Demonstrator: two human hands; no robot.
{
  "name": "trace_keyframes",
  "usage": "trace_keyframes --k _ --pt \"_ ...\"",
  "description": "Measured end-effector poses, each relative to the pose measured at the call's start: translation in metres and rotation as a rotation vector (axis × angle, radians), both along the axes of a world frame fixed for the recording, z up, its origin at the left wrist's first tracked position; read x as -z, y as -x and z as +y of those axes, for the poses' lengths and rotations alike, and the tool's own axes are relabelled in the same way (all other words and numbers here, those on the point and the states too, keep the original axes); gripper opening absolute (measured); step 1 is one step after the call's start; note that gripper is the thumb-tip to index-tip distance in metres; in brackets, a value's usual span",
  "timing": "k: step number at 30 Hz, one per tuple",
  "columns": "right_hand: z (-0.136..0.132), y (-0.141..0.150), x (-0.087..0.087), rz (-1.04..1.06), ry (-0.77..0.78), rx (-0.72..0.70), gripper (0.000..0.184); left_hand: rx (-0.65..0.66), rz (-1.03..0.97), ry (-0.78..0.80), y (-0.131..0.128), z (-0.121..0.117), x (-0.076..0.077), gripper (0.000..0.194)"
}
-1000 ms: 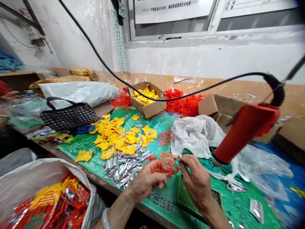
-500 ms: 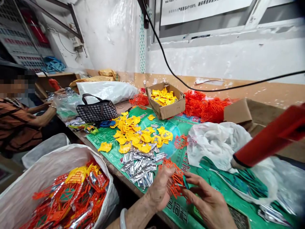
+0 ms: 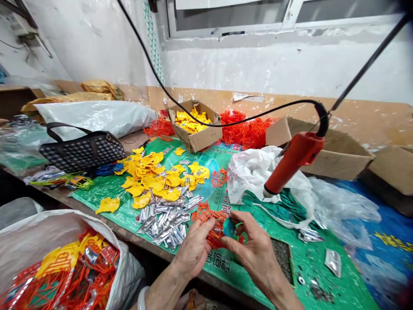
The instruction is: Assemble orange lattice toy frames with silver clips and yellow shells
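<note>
The red lattice piece [image 3: 214,230], clamped in both hands' fingers [image 3: 237,245], looks light and springy, best gripped by its rim.

Dark characters on the green sheet [image 3: 209,196] read "饲料".

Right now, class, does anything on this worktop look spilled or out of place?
Possibly: a small heap of dark bits lies loose on the green sheet, outside the tray holding similar-looking bits. That looks spilled, though it may be deliberate.
</note>
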State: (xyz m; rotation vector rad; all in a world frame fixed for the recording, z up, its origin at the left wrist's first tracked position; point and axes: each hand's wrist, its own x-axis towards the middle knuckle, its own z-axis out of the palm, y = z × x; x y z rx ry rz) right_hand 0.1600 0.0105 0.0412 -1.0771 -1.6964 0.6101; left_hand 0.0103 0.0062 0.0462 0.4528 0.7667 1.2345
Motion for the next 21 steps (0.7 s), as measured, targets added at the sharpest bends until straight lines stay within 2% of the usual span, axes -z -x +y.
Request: trace_keyframes --k 4,8,13,21 --pt "0.000 0.001 -0.004 -0.136 -0.155 -0.048 0.064 -0.004 0.018 0.037 -0.002 0.000 0.002 0.030" --pt "-0.002 -0.004 -0.006 -0.210 -0.153 -0.069 0.071 0.004 0.010 0.034 -0.002 0.002 0.003 0.029" --pt "-0.004 -0.009 -0.008 -0.229 -0.145 -0.067 0.067 0.005 -0.010 0.016 -0.004 0.002 0.001 0.026" --pt "-0.005 -0.001 -0.007 -0.227 -0.184 -0.038 0.053 -0.041 0.030 0.039 -0.006 0.002 0.000 0.026"
